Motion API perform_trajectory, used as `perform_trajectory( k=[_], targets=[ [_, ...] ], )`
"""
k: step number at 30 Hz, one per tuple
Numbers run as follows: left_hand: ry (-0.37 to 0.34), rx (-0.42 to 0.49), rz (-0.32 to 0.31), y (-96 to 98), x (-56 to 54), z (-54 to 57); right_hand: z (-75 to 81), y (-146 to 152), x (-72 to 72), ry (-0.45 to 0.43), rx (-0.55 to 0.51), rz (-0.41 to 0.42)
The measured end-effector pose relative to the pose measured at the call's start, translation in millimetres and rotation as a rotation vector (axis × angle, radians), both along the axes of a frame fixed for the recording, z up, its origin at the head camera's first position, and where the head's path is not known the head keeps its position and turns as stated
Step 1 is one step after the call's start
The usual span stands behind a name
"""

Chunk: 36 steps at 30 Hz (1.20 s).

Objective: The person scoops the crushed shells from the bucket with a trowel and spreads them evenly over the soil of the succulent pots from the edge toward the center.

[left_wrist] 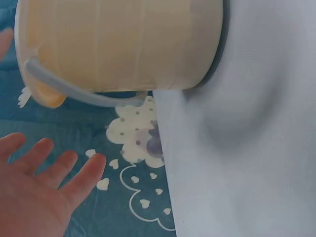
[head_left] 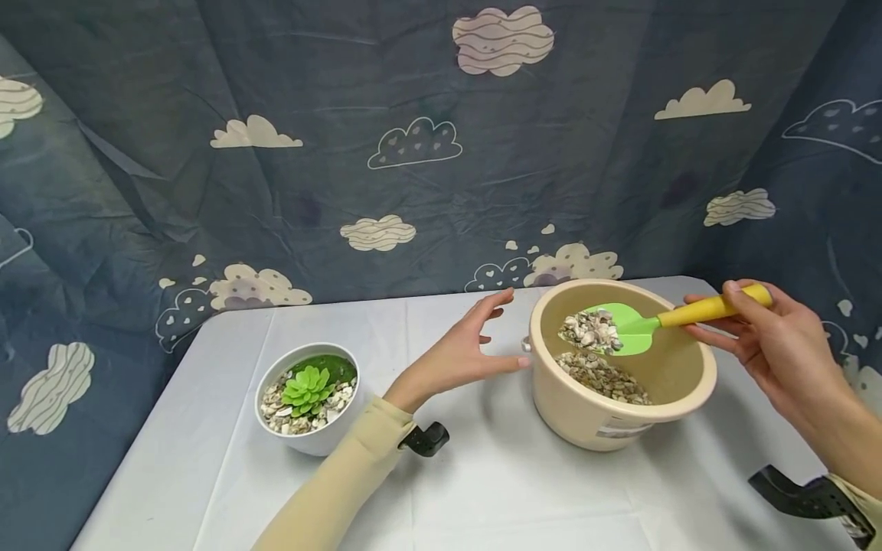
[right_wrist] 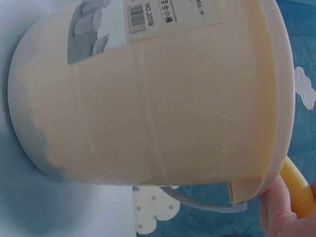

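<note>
Green trowel (head_left: pixel 637 334) being gripped by right hand (head_left: pixel 785 337) | pebbles (head_left: pixel 591 331) being held over beige bucket (head_left: pixel 568 409) | left hand (head_left: pixel 455 353) being held nearby, fingers apart

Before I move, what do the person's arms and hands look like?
The left hand and right hand are gloveless. The left arm wears a plain beige sleeve with a curved black wristpiece; the right shows a beige sleeve edge and another black wristpiece.

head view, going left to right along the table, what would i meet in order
White round pot holding a bright green rosette-shaped succulent → the person's bare left grip → beige round plastic bucket → the person's bare right grip.
</note>
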<state>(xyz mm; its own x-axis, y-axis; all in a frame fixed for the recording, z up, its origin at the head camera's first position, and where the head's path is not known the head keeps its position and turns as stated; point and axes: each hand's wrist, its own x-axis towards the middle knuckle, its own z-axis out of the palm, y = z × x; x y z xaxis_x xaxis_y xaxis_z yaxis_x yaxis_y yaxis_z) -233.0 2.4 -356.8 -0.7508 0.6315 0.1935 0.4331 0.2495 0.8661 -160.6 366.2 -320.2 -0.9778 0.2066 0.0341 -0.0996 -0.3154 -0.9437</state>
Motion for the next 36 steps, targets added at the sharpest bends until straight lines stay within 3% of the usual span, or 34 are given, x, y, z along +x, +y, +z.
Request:
perform_trajectory(
  k=[6,19,36],
  targets=[
    [0.050,0.013,0.082,-17.0,2.5,2.7,-2.0,-2.8,2.0,0.041,-0.040,0.001],
    [0.104,-0.001,0.149,-44.2,13.9,6.7,1.6,-11.6,4.9,0.110,-0.101,-0.012],
    [0.193,-0.163,0.271,-86.7,33.6,20.5,14.6,-40.8,-3.8,0.190,-0.181,0.064]
  ],
)
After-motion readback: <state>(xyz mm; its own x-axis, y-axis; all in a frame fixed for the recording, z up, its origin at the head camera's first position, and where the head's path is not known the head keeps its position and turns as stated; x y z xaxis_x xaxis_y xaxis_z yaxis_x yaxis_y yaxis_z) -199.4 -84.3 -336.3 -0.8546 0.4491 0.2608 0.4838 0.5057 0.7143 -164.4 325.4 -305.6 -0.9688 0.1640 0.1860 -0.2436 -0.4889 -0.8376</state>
